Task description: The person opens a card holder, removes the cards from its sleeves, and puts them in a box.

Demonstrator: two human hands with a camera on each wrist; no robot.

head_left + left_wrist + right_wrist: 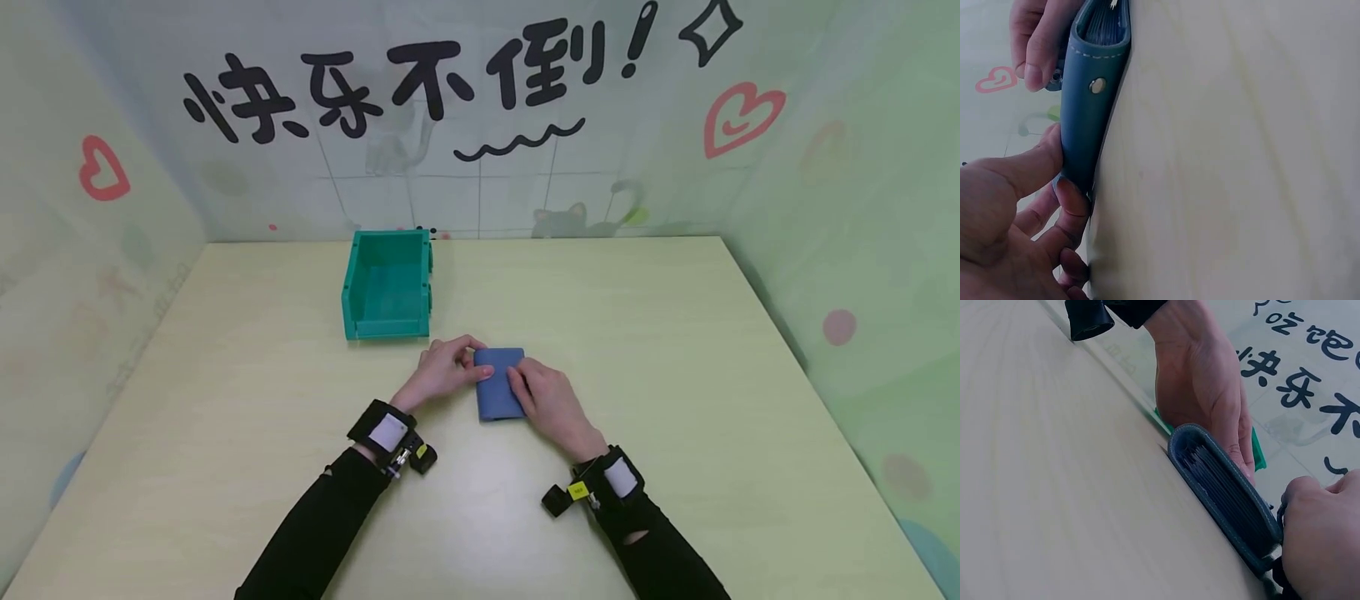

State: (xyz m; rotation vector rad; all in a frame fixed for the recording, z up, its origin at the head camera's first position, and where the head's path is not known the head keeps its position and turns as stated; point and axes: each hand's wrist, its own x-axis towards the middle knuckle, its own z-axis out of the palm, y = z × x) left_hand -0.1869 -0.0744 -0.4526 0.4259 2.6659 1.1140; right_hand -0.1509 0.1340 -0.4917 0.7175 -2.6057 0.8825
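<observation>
A blue card holder (pixel 497 396) lies on the table between both hands. Several thin card sleeves show at its open end in the right wrist view, and a round metal snap (pixel 1097 85) sits on its spine in the left wrist view. My left hand (pixel 444 368) grips its left edge, thumb across the cover and fingers at the side and below. On the opposite edge, my right hand (pixel 553 402) pinches the card holder with curled fingers, beside a dark strap-like part (pixel 1281 575). That hand's fingertips are partly hidden.
A green plastic bin (pixel 392 327) stands behind the left hand, near the table's back edge. The pale wooden table (pixel 712 417) meets printed cloth walls at the back and sides. Each wrist wears a black strap with a small camera (pixel 423 458).
</observation>
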